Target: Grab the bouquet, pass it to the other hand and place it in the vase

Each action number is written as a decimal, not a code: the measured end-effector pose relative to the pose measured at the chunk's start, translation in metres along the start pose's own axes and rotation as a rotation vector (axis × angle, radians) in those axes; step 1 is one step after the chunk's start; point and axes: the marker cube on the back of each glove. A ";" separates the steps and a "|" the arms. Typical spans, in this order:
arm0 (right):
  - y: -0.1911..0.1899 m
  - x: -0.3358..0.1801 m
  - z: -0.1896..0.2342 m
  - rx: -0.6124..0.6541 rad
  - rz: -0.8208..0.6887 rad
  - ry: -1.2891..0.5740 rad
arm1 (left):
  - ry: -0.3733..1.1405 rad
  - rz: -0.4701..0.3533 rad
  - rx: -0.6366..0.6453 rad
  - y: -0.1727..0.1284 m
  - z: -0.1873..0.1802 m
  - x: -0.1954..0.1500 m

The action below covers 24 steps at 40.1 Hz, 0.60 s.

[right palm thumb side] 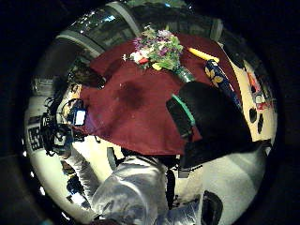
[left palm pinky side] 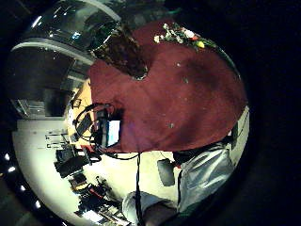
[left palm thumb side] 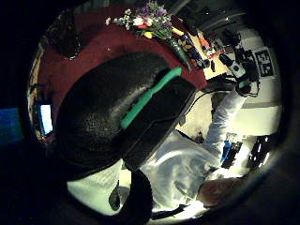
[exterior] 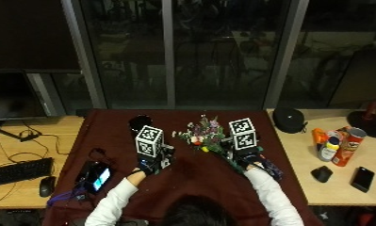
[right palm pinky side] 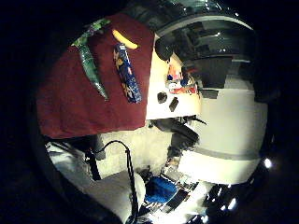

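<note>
The bouquet point(exterior: 203, 134) of mixed flowers lies on the dark red cloth point(exterior: 193, 179), with its green wrapped stem point(right palm pinky side: 91, 65) pointing toward the person. The dark vase point(exterior: 139, 123) stands upright at the cloth's far left. My right hand point(exterior: 247, 160) hovers over the stem's near end and holds nothing. My left hand point(exterior: 151, 162) hovers over bare cloth, nearer the person than the vase, and holds nothing. The left palm views show the vase point(left palm pinky side: 122, 49) and the bouquet point(left palm pinky side: 181, 35) some way off. From the right thumb side, the bouquet point(right palm thumb side: 159, 49) lies beyond the thumb point(right palm thumb side: 211, 122).
A dark patterned tube point(exterior: 269, 167) lies on the cloth right of the stem. A device with a lit screen point(exterior: 96, 176) sits at the cloth's left edge. Cans and a bottle point(exterior: 338, 146), a mouse and a phone stand on the wooden table at right. A keyboard point(exterior: 15, 172) is at left.
</note>
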 end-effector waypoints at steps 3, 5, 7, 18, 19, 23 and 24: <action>0.000 0.000 -0.001 -0.002 -0.005 -0.003 | 0.011 0.008 -0.051 0.003 -0.001 0.001; 0.001 -0.001 -0.002 -0.002 -0.013 -0.014 | 0.012 0.007 -0.107 0.007 -0.003 0.002; 0.003 -0.002 -0.004 0.003 -0.025 -0.030 | -0.008 -0.005 -0.139 0.011 -0.007 0.001; 0.000 -0.001 -0.008 0.058 -0.054 -0.083 | -0.101 -0.053 0.013 0.016 -0.027 -0.005; 0.000 0.000 -0.008 0.054 -0.054 -0.087 | -0.091 -0.052 0.020 0.017 -0.028 -0.005; -0.005 0.001 -0.008 0.035 -0.072 -0.116 | -0.045 -0.047 0.037 0.014 -0.027 -0.003; -0.006 0.001 -0.009 0.024 -0.087 -0.134 | -0.031 -0.044 0.041 0.012 -0.024 -0.003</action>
